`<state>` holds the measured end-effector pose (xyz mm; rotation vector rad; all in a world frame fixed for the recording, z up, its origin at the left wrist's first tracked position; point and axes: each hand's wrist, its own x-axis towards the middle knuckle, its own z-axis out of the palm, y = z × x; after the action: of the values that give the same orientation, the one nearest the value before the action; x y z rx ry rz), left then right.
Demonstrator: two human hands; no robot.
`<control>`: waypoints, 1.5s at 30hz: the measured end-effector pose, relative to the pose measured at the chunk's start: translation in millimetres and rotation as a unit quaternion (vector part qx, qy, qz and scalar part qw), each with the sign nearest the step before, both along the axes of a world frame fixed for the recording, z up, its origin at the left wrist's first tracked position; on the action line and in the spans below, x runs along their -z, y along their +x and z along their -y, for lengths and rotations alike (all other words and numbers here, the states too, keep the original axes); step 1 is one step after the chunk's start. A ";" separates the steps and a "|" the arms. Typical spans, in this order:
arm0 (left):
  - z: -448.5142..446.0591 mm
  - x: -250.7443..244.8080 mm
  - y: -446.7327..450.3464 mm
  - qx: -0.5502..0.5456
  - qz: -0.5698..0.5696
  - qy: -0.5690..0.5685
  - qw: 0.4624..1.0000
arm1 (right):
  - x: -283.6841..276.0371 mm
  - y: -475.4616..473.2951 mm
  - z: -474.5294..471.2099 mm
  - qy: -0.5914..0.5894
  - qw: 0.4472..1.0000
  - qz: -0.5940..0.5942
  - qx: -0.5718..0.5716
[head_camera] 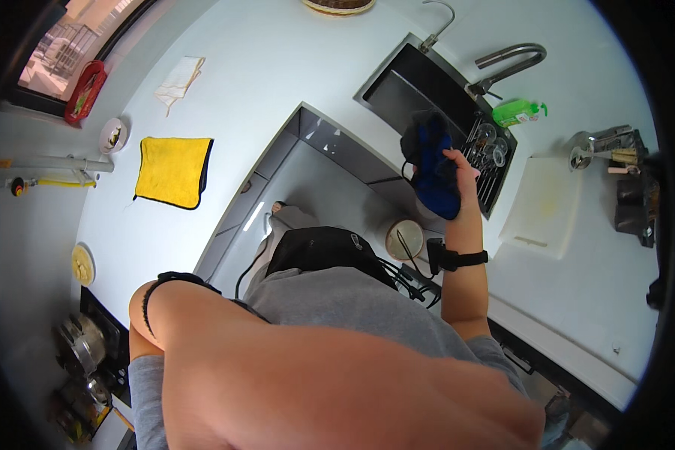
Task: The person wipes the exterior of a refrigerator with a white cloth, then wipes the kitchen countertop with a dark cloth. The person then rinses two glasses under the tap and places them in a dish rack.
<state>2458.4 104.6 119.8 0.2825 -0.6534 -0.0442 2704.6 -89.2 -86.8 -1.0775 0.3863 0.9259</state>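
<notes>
My right hand (464,171) grips a bunched dark blue and black cloth (430,163) beside the front edge of the sink. A thin dark loop hangs from the cloth's left side. My left hand (349,388) is raised close to the camera, large and blurred across the bottom of the view; its fingers cannot be made out. Both wrists wear black straps. Behind the cloth lies the black sink (394,93), partly covered by it. Several clear glasses (489,149) stand on a rack at the sink's right end.
A tap (509,73) arches over the sink near a green pump bottle (517,113). Right of it lies a white cutting board (540,205). A yellow cloth (174,171) and a white cloth (181,81) lie on the left counter. A round bin (405,240) stands below; pots (84,343) sit lower left.
</notes>
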 end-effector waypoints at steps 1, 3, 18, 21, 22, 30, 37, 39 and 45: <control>-8.8 1.8 4.0 0.000 0.001 -0.002 1.000 | 1.3 6.9 -8.2 0.006 1.000 -0.009 -0.009; -26.9 5.2 11.4 0.002 0.001 0.006 1.000 | 8.6 20.8 -24.1 0.012 0.999 -0.029 -0.011; -125.7 20.6 92.9 -0.097 -0.010 0.186 0.978 | 170.1 172.2 -186.0 -0.094 0.992 -0.029 -0.077; -166.0 23.2 112.4 -0.133 -0.022 0.297 0.945 | 165.5 178.4 -224.8 -0.024 0.999 -0.016 -0.018; -180.1 24.6 120.7 -0.145 -0.028 0.340 0.929 | 158.2 179.1 -236.0 -0.036 0.999 0.011 0.000; -138.9 113.2 227.1 -0.445 0.069 0.780 0.434 | 46.6 107.1 -267.0 0.319 0.936 -0.108 -0.100; -80.1 208.6 257.0 -0.464 0.330 0.706 0.421 | 8.3 83.4 -190.2 0.353 0.907 0.075 -0.218; -63.2 225.4 262.6 -0.474 0.319 0.664 0.483 | -2.0 66.6 -152.7 0.292 0.951 0.021 -0.102; -11.9 270.1 316.6 -0.343 -0.025 0.721 0.602 | -29.6 38.2 -44.2 0.052 0.968 0.241 0.047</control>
<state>2775.0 116.6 -150.3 2.1176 -0.2596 0.1814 2742.8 -45.0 -57.2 -1.1368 -0.0141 0.5676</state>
